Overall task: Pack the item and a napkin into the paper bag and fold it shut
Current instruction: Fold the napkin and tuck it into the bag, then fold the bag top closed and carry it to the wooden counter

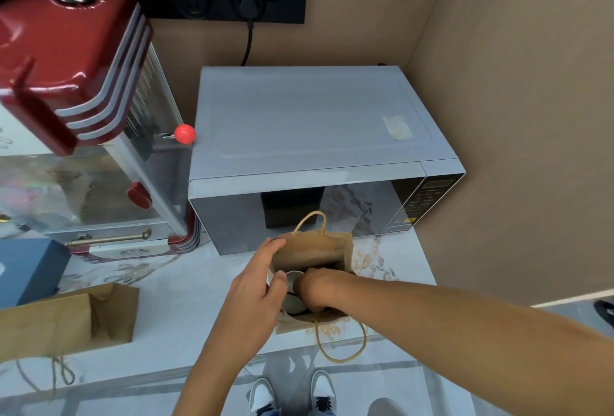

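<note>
A brown paper bag with twisted handles stands open on the marble counter in front of the microwave. My left hand grips the bag's left rim and holds the mouth apart. Reaching down into the opening, my right hand has its fingers curled around a white rounded item that sits partly inside the bag. What exactly the item is cannot be told. No napkin shows clearly.
A grey microwave stands right behind the bag. A red popcorn machine fills the left. A second paper bag lies on its side at the left, beside a blue box. The counter edge runs near my feet.
</note>
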